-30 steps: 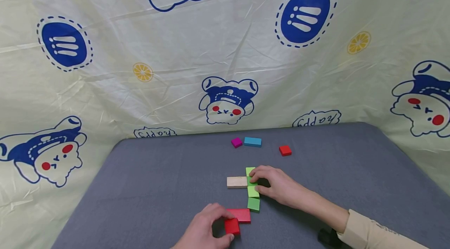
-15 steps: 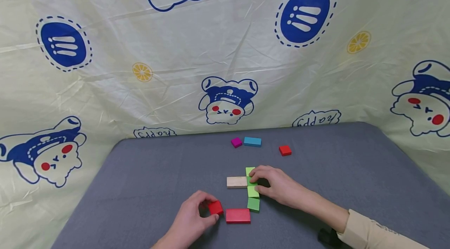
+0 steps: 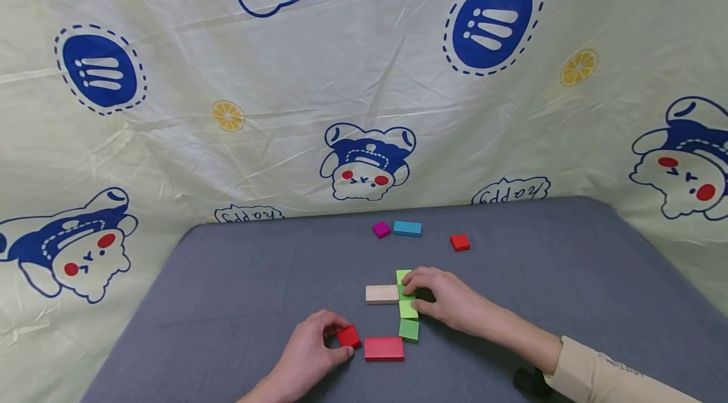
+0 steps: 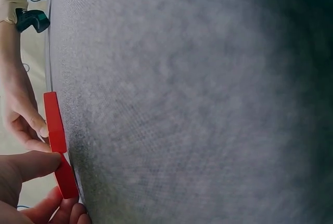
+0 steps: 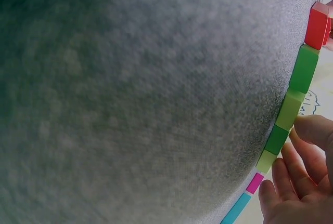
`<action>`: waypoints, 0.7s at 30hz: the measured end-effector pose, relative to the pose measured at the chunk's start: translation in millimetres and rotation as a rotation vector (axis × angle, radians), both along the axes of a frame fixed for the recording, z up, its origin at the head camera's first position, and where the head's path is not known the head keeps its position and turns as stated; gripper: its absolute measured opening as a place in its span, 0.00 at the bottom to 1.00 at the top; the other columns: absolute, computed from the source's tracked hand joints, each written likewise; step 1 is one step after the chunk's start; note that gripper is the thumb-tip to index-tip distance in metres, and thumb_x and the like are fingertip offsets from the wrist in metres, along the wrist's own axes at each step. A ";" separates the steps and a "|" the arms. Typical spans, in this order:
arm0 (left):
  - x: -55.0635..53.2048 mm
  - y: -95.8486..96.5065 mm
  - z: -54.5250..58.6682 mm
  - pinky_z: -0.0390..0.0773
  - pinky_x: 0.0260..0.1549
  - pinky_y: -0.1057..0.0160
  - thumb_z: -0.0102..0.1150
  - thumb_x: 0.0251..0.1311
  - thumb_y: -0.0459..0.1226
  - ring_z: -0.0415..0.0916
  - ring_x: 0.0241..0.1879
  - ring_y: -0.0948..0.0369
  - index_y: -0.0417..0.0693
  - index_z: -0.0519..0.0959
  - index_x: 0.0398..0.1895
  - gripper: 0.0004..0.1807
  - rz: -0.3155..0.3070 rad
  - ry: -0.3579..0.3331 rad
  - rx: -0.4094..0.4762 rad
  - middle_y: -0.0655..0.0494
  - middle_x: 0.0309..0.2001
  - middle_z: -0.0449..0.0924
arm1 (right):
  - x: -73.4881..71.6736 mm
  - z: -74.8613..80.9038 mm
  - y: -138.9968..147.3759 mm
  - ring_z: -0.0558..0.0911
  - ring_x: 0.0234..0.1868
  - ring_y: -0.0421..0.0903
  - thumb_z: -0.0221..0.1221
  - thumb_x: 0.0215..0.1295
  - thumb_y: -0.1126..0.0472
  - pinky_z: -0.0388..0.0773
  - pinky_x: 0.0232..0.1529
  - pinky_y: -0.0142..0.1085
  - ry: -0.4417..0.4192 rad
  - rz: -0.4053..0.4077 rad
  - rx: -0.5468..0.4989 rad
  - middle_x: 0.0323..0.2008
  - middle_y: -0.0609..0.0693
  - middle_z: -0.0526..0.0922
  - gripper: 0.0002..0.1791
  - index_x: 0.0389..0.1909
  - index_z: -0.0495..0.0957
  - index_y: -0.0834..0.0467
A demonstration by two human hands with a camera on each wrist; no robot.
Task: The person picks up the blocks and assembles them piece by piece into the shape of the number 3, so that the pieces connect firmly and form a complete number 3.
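Note:
In the head view, my left hand (image 3: 309, 349) pinches a small red square block (image 3: 349, 336) between thumb and fingers. It sits close to the left end of a longer red rectangular block (image 3: 383, 349). The left wrist view shows the thumb (image 4: 41, 164) against the block's near edge. My right hand (image 3: 449, 299) bends over a column of green blocks, index finger and thumb around the second one, a green block (image 3: 402, 295). A light green block (image 3: 408, 309) and another green block (image 3: 409, 330) follow toward me; a light green block (image 3: 402, 275) tops the column.
A pale wooden block (image 3: 382, 294) extends left from the column. Farther back on the grey table (image 3: 256, 276) lie a magenta block (image 3: 382, 230), a blue block (image 3: 407, 228) and a red block (image 3: 460, 242). A printed cloth (image 3: 284, 74) hangs behind.
My left hand has carried the small red block from the longer red block's front edge round to its left end, settling there over the last half second. The right hand has stayed put.

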State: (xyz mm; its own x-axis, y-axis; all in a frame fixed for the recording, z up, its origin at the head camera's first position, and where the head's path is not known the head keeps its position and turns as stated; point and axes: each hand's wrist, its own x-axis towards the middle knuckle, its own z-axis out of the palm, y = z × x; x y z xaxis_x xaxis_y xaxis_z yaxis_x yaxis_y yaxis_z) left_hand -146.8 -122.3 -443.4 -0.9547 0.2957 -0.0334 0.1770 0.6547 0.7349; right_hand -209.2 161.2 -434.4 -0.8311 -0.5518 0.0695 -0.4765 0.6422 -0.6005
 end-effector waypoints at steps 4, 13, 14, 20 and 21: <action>-0.5 0.8 -1.6 0.73 0.37 0.61 0.73 0.49 0.39 0.71 0.36 0.63 0.52 0.82 0.39 0.13 -0.008 0.026 -0.013 0.66 0.34 0.74 | -0.3 -0.1 0.2 0.75 0.58 0.49 0.66 0.62 0.65 0.72 0.57 0.49 0.001 -0.001 0.004 0.54 0.44 0.77 0.11 0.45 0.83 0.53; -3.0 2.4 -1.6 0.73 0.37 0.60 0.74 0.48 0.40 0.70 0.37 0.64 0.53 0.83 0.38 0.13 -0.007 0.040 -0.042 0.68 0.33 0.75 | 0.0 0.8 0.1 0.74 0.58 0.50 0.66 0.62 0.65 0.71 0.57 0.50 -0.004 0.001 -0.004 0.54 0.46 0.78 0.11 0.45 0.83 0.53; -3.1 2.4 -1.6 0.73 0.37 0.60 0.74 0.48 0.40 0.70 0.37 0.64 0.54 0.83 0.38 0.13 -0.008 0.040 -0.042 0.68 0.33 0.75 | 0.0 0.8 0.0 0.74 0.58 0.50 0.66 0.62 0.65 0.71 0.57 0.50 -0.002 0.001 -0.003 0.54 0.46 0.78 0.11 0.45 0.83 0.53; -2.8 2.7 -1.2 0.73 0.38 0.60 0.75 0.48 0.40 0.70 0.38 0.64 0.54 0.83 0.39 0.14 -0.012 0.033 -0.038 0.68 0.33 0.75 | 0.2 0.8 -0.2 0.74 0.58 0.50 0.66 0.61 0.65 0.71 0.57 0.50 -0.002 -0.002 -0.002 0.54 0.46 0.78 0.11 0.45 0.83 0.53; -2.7 2.9 -1.1 0.73 0.38 0.60 0.75 0.48 0.40 0.70 0.38 0.64 0.54 0.83 0.39 0.14 -0.013 0.032 -0.037 0.68 0.33 0.75 | 0.3 1.0 -0.2 0.74 0.58 0.50 0.66 0.61 0.65 0.71 0.57 0.50 -0.004 -0.003 -0.002 0.54 0.46 0.78 0.11 0.45 0.83 0.53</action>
